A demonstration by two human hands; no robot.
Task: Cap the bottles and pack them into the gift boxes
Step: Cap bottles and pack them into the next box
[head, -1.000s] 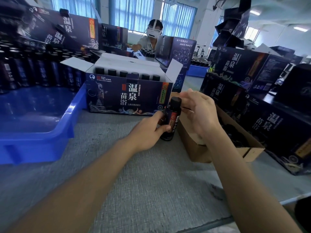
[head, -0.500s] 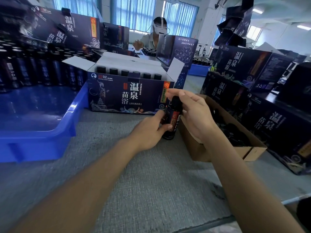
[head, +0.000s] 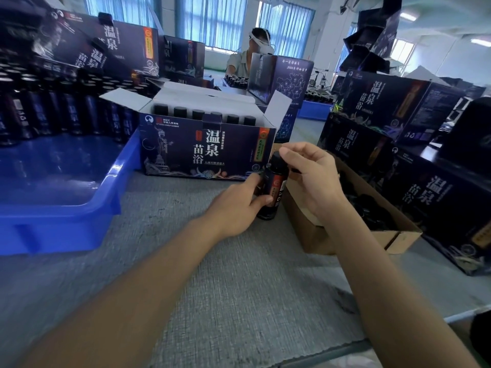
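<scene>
A small dark bottle with a red label stands upright on the grey table, just in front of the open dark blue gift box. My left hand grips the bottle's body from the left. My right hand curls over its black cap from the right, fingertips pinching the cap. Several capped bottles stand in a row inside the gift box, whose flaps are folded open.
A blue plastic tray with several dark bottles along its back sits at the left. A brown cardboard box of black caps lies at the right. Closed gift boxes are stacked at the right and back. A person sits beyond.
My right hand has turned on the cap, its fingers shifting from over the top toward the right side. The bottle and my left hand stay in place.
</scene>
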